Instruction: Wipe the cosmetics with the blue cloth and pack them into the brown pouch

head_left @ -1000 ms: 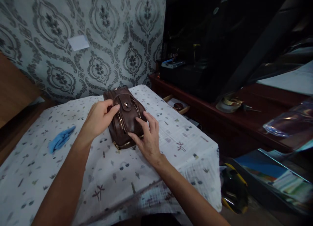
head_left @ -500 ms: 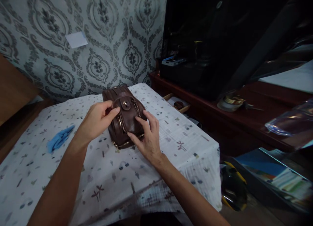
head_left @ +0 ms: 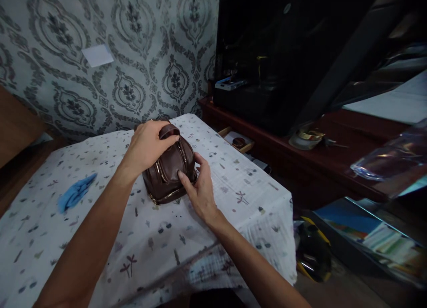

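Note:
A small brown leather-look bag [head_left: 169,170] with gold zippers lies on the patterned cloth. My left hand [head_left: 148,143] is closed over its top, with the thumb against a raised, curled brown strap flap [head_left: 171,130]. The fingertips behind the flap are hidden. My right hand [head_left: 201,192] grips the bag's near right side, its thumb pressed on the front and its fingers round the edge. Left of the bag lies a crumpled blue cloth [head_left: 76,192], touched by neither hand.
A white printed cloth [head_left: 213,254] covers the table. To the right is a dark red cabinet [head_left: 267,157] with a partly open drawer [head_left: 246,147], a glass jar [head_left: 305,138] and a clear plastic bag [head_left: 387,159]. A patterned wall [head_left: 133,41] stands behind.
My left hand has moved right and over the bag's top, and the strap flap that lay flat is lifted and curled. My right hand's fingers have slid round the bag's side.

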`<action>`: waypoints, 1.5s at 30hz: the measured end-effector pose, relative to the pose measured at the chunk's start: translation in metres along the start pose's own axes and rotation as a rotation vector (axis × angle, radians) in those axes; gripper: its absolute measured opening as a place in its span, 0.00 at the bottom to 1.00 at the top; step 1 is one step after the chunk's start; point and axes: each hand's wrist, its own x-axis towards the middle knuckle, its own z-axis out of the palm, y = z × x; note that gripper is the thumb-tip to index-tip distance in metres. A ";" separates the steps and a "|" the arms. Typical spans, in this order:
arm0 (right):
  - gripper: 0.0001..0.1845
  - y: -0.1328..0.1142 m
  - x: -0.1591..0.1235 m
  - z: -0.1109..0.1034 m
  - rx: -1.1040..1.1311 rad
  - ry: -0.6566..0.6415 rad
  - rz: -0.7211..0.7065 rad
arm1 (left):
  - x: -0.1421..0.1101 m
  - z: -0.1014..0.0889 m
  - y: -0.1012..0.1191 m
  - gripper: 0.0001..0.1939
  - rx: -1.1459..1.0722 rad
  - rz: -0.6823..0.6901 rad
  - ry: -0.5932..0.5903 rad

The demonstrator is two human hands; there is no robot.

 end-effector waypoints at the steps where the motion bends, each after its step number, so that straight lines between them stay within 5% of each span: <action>1: 0.34 0.000 0.000 0.000 0.021 -0.005 0.013 | 0.001 0.002 0.002 0.11 0.011 -0.013 0.002; 9: 0.34 0.004 0.001 0.004 0.063 0.013 0.017 | -0.003 0.012 0.008 0.12 0.020 -0.021 0.077; 18: 0.34 0.006 0.002 0.003 0.030 0.011 -0.002 | -0.008 0.013 0.004 0.13 -0.018 0.029 -0.001; 24: 0.34 0.002 0.001 0.000 0.035 -0.015 0.004 | -0.015 0.004 -0.009 0.15 -0.116 0.082 -0.038; 31: 0.43 0.003 0.001 0.000 -0.032 -0.034 -0.023 | -0.040 -0.015 -0.029 0.13 0.058 0.042 0.117; 45: 0.46 0.007 0.001 0.004 -0.051 -0.008 -0.046 | -0.058 -0.010 -0.025 0.11 0.067 0.019 0.106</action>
